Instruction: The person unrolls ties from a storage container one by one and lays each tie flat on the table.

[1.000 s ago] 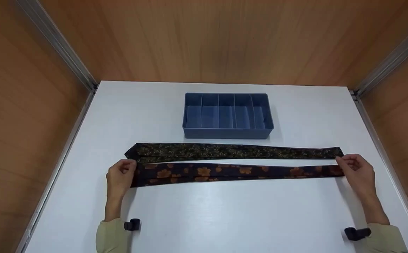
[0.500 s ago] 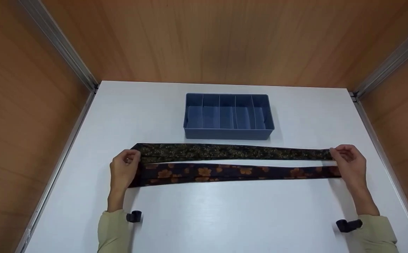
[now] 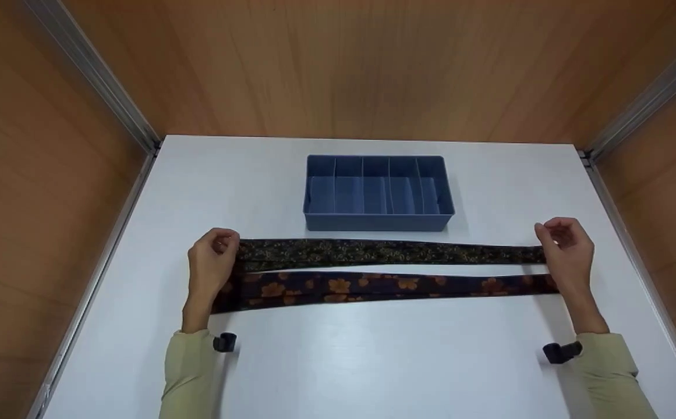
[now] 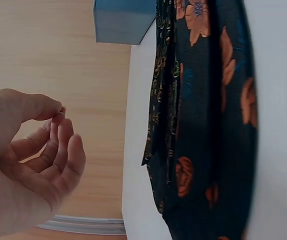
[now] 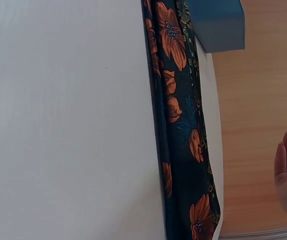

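Two folded neckties lie stretched side by side across the white table in the head view. The farther one is a dark necktie with a small gold-green pattern (image 3: pixel 396 252); the nearer is a dark necktie with orange flowers (image 3: pixel 372 285). My left hand (image 3: pixel 212 262) is over their left ends and hides part of them. In the left wrist view its thumb and forefinger meet with no cloth between them, the other fingers loosely bent. At the opposite ends, my right hand (image 3: pixel 572 256) hovers with bent fingers; the right wrist view shows only part of it, away from the cloth.
Behind the neckties stands a blue divided box (image 3: pixel 378 222) with several compartments. Wooden panels (image 3: pixel 372 70) enclose the white table (image 3: pixel 372 361) at the back and sides. A small black device (image 3: pixel 562 352) is worn at each cuff.
Both hands have moved away from the neckties' ends, toward the back of the table and slightly inward. The neckties and the blue box stay in place.
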{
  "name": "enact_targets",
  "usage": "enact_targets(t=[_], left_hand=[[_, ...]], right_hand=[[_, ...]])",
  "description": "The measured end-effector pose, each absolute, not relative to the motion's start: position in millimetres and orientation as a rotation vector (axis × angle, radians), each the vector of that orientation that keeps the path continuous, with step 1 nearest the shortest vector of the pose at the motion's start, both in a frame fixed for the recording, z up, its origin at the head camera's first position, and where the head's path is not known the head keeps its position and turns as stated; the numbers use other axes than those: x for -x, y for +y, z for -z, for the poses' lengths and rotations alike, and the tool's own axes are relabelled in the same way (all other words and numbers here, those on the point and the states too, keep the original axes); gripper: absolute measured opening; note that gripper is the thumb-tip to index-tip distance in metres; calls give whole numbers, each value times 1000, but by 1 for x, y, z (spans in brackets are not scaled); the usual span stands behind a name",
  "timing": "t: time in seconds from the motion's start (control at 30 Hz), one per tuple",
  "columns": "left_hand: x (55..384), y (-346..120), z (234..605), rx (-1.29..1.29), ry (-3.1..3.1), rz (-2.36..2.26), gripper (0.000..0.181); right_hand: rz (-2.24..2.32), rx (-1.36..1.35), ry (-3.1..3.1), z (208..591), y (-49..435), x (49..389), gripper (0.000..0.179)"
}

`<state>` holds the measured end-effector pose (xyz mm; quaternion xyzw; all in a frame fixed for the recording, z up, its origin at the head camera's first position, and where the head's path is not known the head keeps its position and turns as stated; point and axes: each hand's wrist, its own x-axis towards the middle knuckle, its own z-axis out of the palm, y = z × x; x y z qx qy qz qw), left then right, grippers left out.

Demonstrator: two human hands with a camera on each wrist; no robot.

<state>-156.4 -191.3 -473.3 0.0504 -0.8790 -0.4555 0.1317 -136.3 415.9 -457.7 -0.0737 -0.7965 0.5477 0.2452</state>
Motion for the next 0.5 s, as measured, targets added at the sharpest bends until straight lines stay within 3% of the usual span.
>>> enact_targets(t=[0.5], left_hand=[[182,-185,471,-56,-2558,1113,12]], right_hand=[[-941,-66,-2297,480,421,172,13]])
